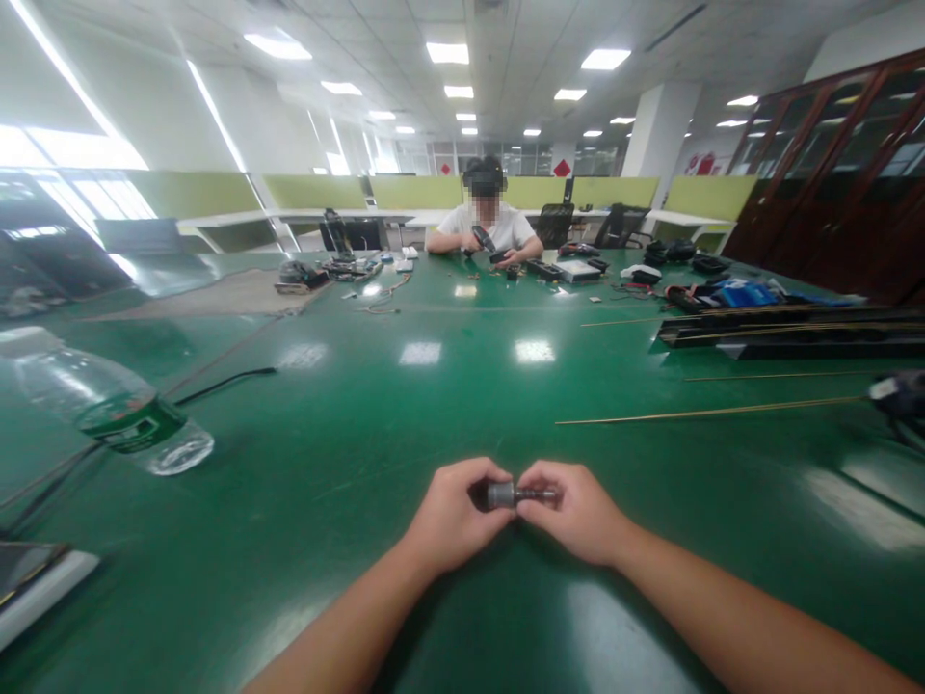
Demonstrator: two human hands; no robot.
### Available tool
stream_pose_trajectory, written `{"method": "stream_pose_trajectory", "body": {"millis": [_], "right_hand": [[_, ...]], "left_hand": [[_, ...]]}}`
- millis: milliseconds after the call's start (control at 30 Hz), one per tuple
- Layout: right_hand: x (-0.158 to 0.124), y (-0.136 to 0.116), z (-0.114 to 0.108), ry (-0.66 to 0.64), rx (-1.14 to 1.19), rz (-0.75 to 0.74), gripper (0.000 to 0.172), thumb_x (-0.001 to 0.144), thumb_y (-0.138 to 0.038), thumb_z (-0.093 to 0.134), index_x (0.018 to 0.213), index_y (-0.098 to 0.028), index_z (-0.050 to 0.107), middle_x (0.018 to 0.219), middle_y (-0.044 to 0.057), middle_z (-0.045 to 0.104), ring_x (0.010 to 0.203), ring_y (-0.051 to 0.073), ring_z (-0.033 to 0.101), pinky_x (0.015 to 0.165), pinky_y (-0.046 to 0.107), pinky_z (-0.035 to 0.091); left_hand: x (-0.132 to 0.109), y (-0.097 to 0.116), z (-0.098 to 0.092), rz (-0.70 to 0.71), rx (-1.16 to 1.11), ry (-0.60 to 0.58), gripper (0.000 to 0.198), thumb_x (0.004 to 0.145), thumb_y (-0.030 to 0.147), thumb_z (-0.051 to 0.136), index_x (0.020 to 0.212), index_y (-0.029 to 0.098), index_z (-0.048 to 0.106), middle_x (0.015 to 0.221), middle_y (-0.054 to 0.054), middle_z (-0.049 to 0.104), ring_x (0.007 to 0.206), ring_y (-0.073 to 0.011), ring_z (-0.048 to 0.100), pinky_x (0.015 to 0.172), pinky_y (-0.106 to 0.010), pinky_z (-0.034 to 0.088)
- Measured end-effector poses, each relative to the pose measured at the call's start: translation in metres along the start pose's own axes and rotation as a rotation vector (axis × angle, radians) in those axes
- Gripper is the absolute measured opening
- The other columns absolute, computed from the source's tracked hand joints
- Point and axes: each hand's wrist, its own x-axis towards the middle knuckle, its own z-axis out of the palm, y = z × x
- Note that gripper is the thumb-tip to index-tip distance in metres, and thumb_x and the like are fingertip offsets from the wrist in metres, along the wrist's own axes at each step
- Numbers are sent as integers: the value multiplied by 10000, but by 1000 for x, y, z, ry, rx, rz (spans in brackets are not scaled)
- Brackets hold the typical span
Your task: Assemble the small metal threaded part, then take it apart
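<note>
Close above the green table, both my hands meet at a small metal part. A grey metal cylinder forms its left end, and my left hand is closed around it with thumb and fingers. From the cylinder's right side runs a thin, dark stepped shaft, lying roughly level. My right hand pinches this shaft between thumb and fingers. The fingertips of the two hands nearly touch. Whether cylinder and shaft are one piece or two, I cannot tell.
On the green table a water bottle lies at the left. Thin brass-coloured rods and black channels lie at the right. Across the table, a person holds a dark power tool. Electronics sit at the far left.
</note>
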Motion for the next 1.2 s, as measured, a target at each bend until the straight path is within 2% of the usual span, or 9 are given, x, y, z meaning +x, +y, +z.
{"method": "stream_pose_trajectory", "body": {"millis": [500,767,1200], "right_hand": [[-1,0,2,0,68,49,62,771,-150,662,826,-159,688,792,26,716,735,167,667,691,250,506],[-2,4,1,-5,33,57,79,783,-237,700,804,-163,681,771,29,710,694,165,648,642,245,492],[-5,-1,-1,-3,5,55,61,784,-168,659,813,-158,607,727,12,666,646,151,606,595,240,439]], "left_hand": [[-1,-4,0,-39,-7,15,194,676,196,775,857,202,705,826,-6,722,764,-183,664,711,-281,478],[-4,-1,1,-4,-22,18,170,692,211,768,849,202,705,818,-7,721,758,-180,663,704,-276,479],[-4,3,-1,-15,-6,11,180,703,196,754,875,208,702,849,1,720,794,-191,667,728,-300,486]]}}
